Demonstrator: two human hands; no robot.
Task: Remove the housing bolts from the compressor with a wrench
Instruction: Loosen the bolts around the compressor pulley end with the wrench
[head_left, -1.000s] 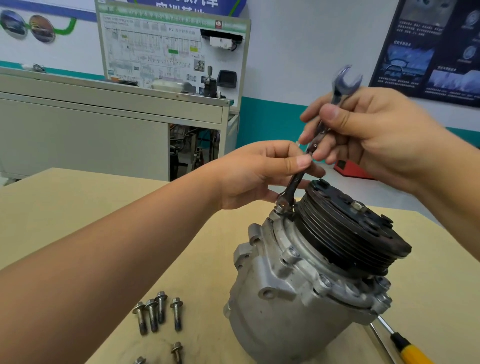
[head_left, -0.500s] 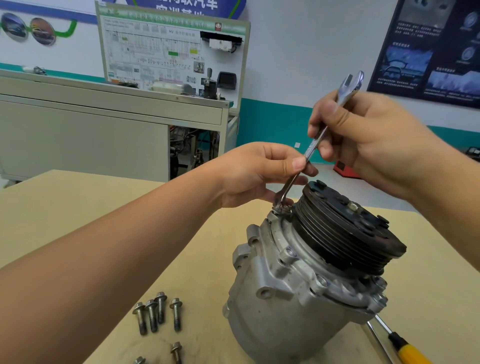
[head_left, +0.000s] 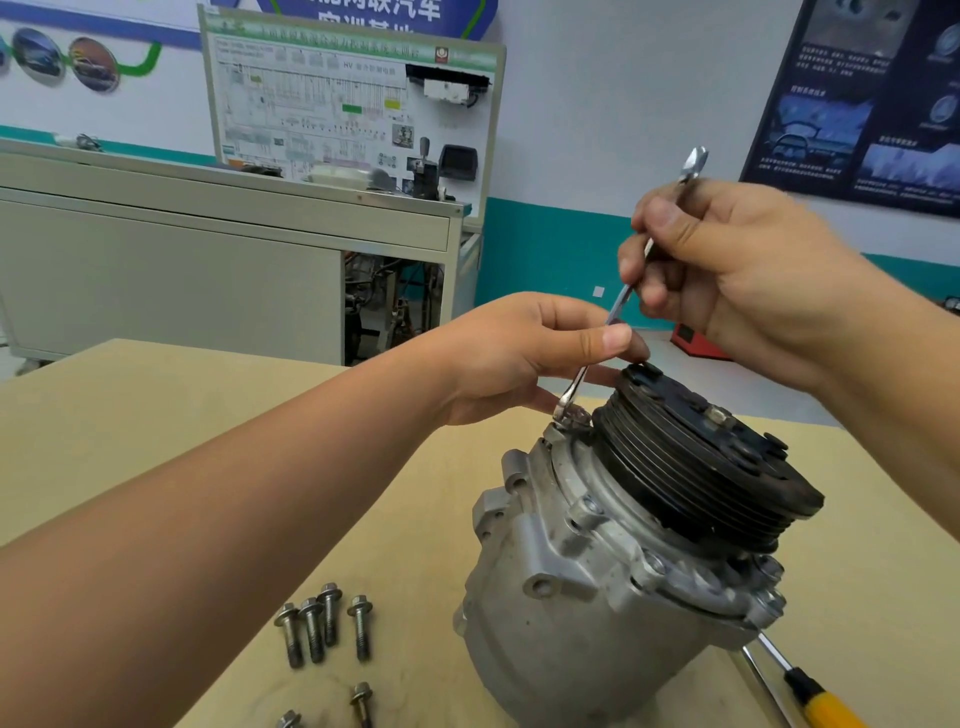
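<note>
Loose bolts (head_left: 322, 626) lie on tabletop (head_left: 208, 415), left of compressor (head_left: 597, 597). Wrench (head_left: 618, 304) sits on housing bolt (head_left: 574, 415) at compressor's upper flange. Your left hand (head_left: 524, 353) pinches shaft low; right hand (head_left: 737, 280) fingers curl round it higher. Seat wrench head square; swing short arcs, clear of pulley (head_left: 701, 457).

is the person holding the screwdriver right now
No, the screwdriver lies on the table beside the compressor, while the right hand grips the wrench.

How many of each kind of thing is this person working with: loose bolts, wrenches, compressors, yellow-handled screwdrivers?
Loose bolts: 6
Wrench: 1
Compressor: 1
Yellow-handled screwdriver: 1
Total: 9
</note>
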